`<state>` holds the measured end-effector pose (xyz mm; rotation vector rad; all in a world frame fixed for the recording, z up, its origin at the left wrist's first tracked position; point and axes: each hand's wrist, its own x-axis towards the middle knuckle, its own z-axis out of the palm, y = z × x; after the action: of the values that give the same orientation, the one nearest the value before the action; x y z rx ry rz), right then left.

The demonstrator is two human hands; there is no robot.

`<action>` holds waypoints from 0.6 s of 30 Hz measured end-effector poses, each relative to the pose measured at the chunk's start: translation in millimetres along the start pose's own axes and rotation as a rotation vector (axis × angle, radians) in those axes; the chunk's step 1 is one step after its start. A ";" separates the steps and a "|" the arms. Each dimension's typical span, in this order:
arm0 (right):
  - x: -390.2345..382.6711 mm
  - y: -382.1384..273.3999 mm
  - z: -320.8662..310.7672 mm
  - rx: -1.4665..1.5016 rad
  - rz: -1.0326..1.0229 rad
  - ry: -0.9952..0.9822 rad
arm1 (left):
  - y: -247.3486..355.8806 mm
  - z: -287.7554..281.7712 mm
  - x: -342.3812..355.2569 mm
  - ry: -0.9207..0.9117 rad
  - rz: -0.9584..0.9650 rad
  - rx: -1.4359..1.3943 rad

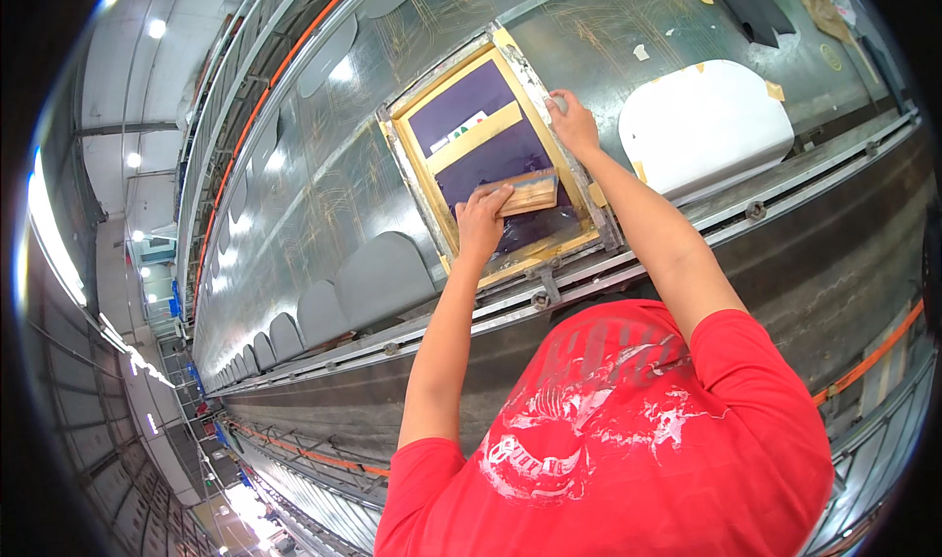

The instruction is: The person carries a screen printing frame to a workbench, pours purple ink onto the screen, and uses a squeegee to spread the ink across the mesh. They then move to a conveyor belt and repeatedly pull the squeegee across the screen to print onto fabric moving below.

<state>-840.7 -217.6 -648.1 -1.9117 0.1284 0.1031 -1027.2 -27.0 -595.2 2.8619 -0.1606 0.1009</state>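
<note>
A rectangular screen frame with yellow tape borders, a dark purple middle and a small patterned patch lies on the long metal table. My left hand grips a wooden-handled squeegee that rests on the lower purple section, where a glossy dark smear shows. My right hand has its fingers curled on the upper right edge of the frame. Just right of it sits a white rounded-corner panel with bits of tape at its edges.
Grey rounded panels line the table toward the far left. A black piece and brown tape scraps lie at the top right. A metal rail runs along the near edge. An orange hose follows the far side.
</note>
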 end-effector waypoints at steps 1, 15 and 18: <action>1.5 4.8 -3.0 0.019 -0.003 0.010 | 4.0 -0.5 -10.1 0.035 0.005 -0.013; -5.5 5.2 0.3 -0.091 -0.039 0.046 | 74.4 46.8 -178.8 0.116 -0.239 -0.042; -0.8 5.1 4.9 -0.072 -0.065 0.051 | 70.8 33.5 -181.3 0.097 -0.223 -0.044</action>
<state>-842.3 -214.7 -654.4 -1.9889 0.0984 0.0152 -1213.6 -85.7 -623.8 2.8018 0.1729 0.1878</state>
